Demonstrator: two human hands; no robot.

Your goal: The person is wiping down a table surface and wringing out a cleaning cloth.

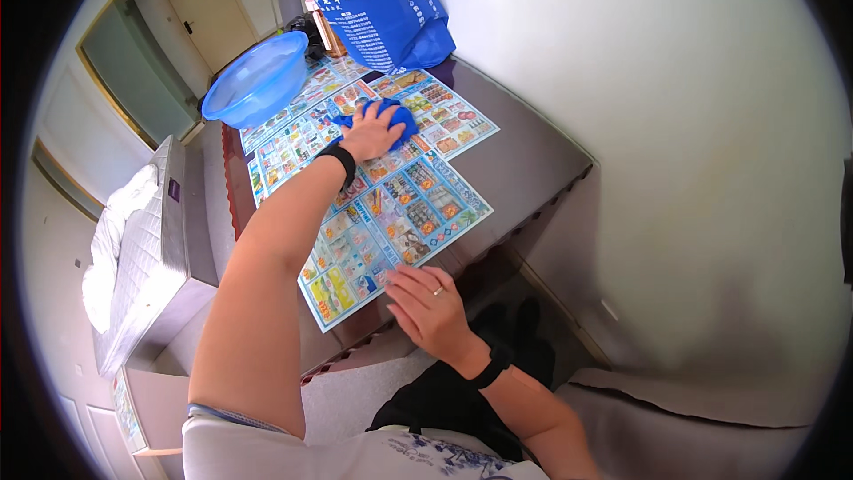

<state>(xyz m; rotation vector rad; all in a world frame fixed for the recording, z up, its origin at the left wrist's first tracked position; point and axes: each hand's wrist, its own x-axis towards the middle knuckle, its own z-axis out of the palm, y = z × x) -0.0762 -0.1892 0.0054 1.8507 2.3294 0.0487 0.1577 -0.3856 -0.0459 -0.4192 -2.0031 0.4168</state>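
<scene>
My left hand (pixel 370 132) is stretched far across the table, its fingers spread and curved over a bunched blue cloth (pixel 404 124). It presses the cloth onto printed flyer sheets (pixel 422 200), which show many small colourful product pictures. My right hand (pixel 430 309) is close to me at the near edge of the sheets, fingers extended and holding nothing. Its fingertips are by the sheet's corner; whether they touch it I cannot tell. A black band circles each wrist.
A translucent blue basin (pixel 258 80) stands on the table's far left. A large blue bag (pixel 378 13) sits at the back against the wall, with a black plastic bag (pixel 311 34) beside it. The brown table (pixel 524 138) has a scalloped edge. A mattress (pixel 147 258) lies to the left.
</scene>
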